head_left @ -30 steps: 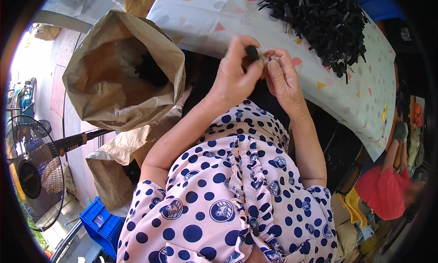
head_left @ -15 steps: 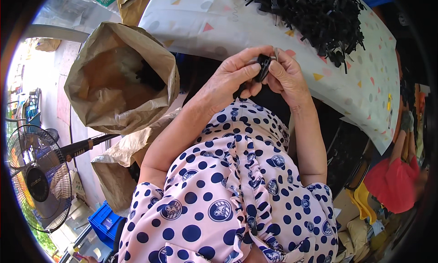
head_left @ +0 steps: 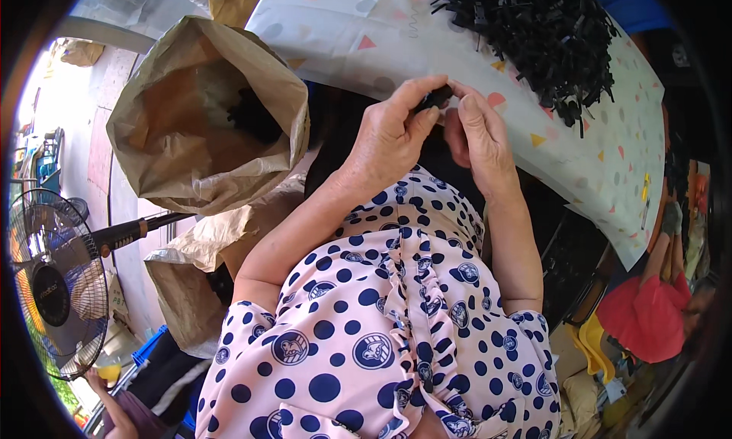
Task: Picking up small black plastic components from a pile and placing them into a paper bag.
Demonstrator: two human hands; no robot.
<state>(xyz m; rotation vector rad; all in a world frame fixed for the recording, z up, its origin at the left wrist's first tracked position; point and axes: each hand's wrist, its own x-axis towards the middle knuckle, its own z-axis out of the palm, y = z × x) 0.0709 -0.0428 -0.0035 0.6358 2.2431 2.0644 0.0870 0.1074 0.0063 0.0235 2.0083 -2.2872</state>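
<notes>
Left hand [head_left: 393, 132] pinches a small black plastic-looking piece [head_left: 438, 97] — a slack pinch could drop it; whether the right hand [head_left: 483, 138] grips too — unclear.

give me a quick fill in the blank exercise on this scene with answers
The left hand has a small black piece between its index finger and ____.
The pile on the patterned tablecloth is coloured ____.
The wide-mouthed brown sack is on the person's ____ side.

Missing words: thumb; black; left.

A black fan [head_left: 52, 293] is at left, a red-clothed person [head_left: 644, 317] at right.
</notes>
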